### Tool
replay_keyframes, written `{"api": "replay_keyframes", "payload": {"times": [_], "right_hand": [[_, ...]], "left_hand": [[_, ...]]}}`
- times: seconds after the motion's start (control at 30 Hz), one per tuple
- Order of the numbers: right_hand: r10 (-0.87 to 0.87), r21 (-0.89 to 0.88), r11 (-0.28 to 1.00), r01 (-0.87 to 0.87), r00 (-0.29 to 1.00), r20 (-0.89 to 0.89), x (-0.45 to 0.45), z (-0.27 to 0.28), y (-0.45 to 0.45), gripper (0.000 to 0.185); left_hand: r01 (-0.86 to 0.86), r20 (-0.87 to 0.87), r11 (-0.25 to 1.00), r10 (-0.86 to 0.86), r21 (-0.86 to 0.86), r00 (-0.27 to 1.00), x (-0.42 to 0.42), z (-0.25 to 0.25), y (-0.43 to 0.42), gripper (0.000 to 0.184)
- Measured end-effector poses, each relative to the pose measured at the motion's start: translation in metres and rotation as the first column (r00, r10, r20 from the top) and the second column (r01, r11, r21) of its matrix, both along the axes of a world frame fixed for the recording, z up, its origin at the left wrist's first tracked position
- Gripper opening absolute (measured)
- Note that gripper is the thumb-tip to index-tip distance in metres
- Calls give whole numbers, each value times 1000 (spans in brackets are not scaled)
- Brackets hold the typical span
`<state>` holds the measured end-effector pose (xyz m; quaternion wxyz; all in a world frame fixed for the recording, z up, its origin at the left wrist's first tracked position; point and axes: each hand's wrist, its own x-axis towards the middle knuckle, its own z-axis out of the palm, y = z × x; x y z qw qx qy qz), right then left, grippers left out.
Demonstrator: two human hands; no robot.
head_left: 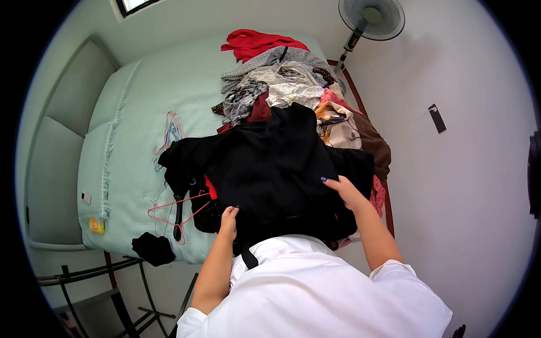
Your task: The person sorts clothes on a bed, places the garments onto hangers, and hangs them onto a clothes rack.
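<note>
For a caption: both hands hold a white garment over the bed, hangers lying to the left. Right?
Not white: the head view shows a black garment. The left hand and right hand do hold it over the bed, hangers to the left.

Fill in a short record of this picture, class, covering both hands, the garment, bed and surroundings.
Left hand: grips black garment
Right hand: grips it too, thumb on top
Garment: spread out, partly rumpled
Bed: pale green cover
Clothes pile: beyond the garment
Hangers: left of it
Fan: by the wall
</note>
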<state>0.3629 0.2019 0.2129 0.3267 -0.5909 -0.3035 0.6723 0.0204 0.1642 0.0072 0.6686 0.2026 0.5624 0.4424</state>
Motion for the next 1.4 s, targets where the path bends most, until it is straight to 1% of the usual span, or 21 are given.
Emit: {"api": "replay_keyframes", "payload": {"times": [0.03, 0.1, 0.2, 0.27, 0.33, 0.4, 0.47, 0.53, 0.6, 0.67, 0.73, 0.87, 0.93, 0.97, 1.0, 1.07, 1.1, 1.2, 1.23, 1.33, 1.4], "right_hand": [[-8, 6, 1000, 8, 1000, -2, -3, 11, 1, 36], [-31, -9, 1000, 29, 925, -378, -9, 29, 4, 30], [-80, -10, 996, 84, 906, -415, -28, 60, 11, 25], [-39, 36, 997, 61, 901, -432, -33, 62, 17, 21], [4, 79, 996, 35, 895, -446, -37, 54, 23, 17], [65, 131, 991, -23, 943, -327, -42, 29, 28, 9], [45, 72, 997, -20, 931, -362, -58, 15, 22, 6], [70, 69, 996, -53, 959, -273, -68, -12, 18, 13], [123, 218, 970, -108, 991, -55, -72, -57, 8, 23], [158, 234, 954, -189, 977, 147, -73, -79, -4, 33], [188, 284, 916, -283, 928, 321, -67, -96, -15, 36], [252, 228, 904, -362, 881, 400, -59, -103, -26, 40], [317, 249, 793, -556, 725, 611, -60, -84, -29, 44], [321, 316, 693, -648, 671, 669, -58, -94, -30, 56], [323, 315, 693, -649, 670, 668, -59, -94, -33, 56], [342, 206, 445, -871, 378, 860, -63, -92, -37, 71], [369, 119, 422, -899, 290, 883, -68, -90, -40, 82], [302, 48, 488, -871, 220, 928, -87, -101, -47, 83], [232, 29, 447, -894, 148, 961, -90, -108, -46, 78], [256, 85, 516, -852, 248, 934, -99, -133, -33, 67], [218, 261, 543, -798, 434, 874, -96, -124, -17, 56]], "left_hand": [[8, -2, 1000, -8, 6, 1000, 1, 2, 4, 5], [-278, 195, 955, 256, 99, 947, 1, 9, 18, 5], [-419, 339, 905, 373, 70, 863, -26, 62, 44, 10], [-419, 344, 876, 327, 238, 880, -56, 67, 63, 11], [-519, 256, 817, 461, 252, 850, -51, 113, 69, 15], [-414, 187, 860, 372, 298, 909, -51, 123, 66, 22], [-68, -70, 946, 95, 318, 993, -31, 127, 57, 31], [216, -329, 929, -112, 300, 938, -12, 97, 44, 51], [476, -594, 846, -259, 241, 762, -4, 58, 24, 72], [532, -675, 836, -316, 135, 667, 0, 29, 5, 82], [551, -712, 830, -334, 89, 618, 7, 36, -6, 81], [596, -848, 796, -239, 108, 472, 8, 31, -12, 79], [615, -891, 786, -241, 53, 384, 13, 36, -10, 78], [615, -891, 787, -242, 51, 384, 14, 35, -10, 78], [630, -916, 776, -235, 24, 325, 15, 33, -10, 78], [639, -937, 770, -224, 0, 269, 17, 29, -10, 77], [648, -949, 762, -209, -6, 237, 18, 27, -12, 77], [668, -968, 744, -153, 19, 198, 18, 24, -13, 75], [687, -976, 725, -115, 46, 186, 18, 24, -13, 74], [692, -976, 718, -97, 68, 197, 18, 31, -11, 72], [698, -979, 702, -4, 141, 203, 15, 34, -9, 70]]}}
